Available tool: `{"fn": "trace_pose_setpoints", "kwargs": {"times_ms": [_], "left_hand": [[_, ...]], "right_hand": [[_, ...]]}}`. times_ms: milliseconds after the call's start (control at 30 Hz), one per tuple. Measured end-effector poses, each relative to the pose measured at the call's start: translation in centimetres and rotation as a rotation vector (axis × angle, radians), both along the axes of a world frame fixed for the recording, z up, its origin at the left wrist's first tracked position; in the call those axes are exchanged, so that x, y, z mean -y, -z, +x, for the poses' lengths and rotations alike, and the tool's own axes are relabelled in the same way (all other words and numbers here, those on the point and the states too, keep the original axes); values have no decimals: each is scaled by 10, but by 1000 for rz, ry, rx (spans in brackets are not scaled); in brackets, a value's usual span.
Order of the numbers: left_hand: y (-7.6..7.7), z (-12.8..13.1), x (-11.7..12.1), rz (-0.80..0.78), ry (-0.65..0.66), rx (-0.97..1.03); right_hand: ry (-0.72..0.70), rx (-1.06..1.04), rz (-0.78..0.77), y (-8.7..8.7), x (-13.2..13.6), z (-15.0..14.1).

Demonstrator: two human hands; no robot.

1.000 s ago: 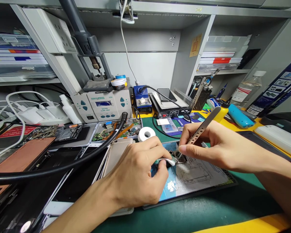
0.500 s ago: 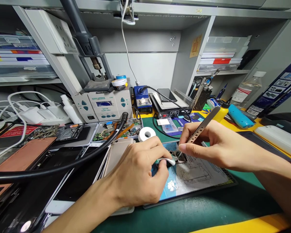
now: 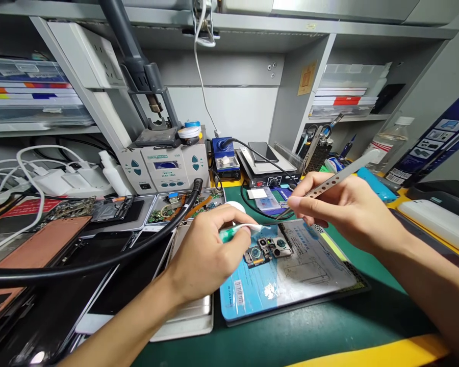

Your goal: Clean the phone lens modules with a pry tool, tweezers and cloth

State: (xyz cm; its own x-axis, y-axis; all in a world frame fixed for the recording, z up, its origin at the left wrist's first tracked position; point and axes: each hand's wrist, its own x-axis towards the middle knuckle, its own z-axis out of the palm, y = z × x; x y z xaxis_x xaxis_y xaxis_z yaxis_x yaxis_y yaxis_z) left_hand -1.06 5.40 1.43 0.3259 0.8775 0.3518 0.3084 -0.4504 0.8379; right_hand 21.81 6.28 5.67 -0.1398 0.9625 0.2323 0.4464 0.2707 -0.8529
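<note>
My left hand (image 3: 210, 244) pinches a slim green-and-white thing (image 3: 252, 227) with a white tip, whose exact kind I cannot make out. In my right hand (image 3: 336, 209) are metal tweezers (image 3: 331, 184) with a row of holes, their fine tips pointing left near that white end. Between and below both hands, a phone camera module (image 3: 281, 246) lies beside another lens module (image 3: 255, 253) on a blue-and-white printed pad (image 3: 248, 300). Neither hand touches the modules.
Stacked phones (image 3: 115, 300) lie on the left under a thick black hose (image 3: 145, 260). Behind stand a hot-air station (image 3: 168, 163), a blue soldering iron stand (image 3: 224, 158) and a heating plate (image 3: 263, 168). A clear bottle (image 3: 390, 137) is at right, on the green mat (image 3: 309, 331) side.
Both hands have drawn up and apart from the camera modules, which now show uncovered. The tweezers have tilted flatter, and the green-and-white thing has moved up and left.
</note>
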Motion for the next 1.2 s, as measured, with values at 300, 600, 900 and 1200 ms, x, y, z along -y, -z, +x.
{"fn": "trace_pose_setpoints", "kwargs": {"times_ms": [300,600,900,1200], "left_hand": [[-4,-6,-1,-428,-18,286],[-17,-14,14,-561,-9,455],[-13,-11,17,-564,30,385],[-2,-13,6,-487,-71,326]], "right_hand": [[5,-257,-20,14,-10,3],[-99,-496,-262,16,-12,2],[-151,-555,-353,23,-14,-5],[-282,-366,-319,25,-17,5]]}}
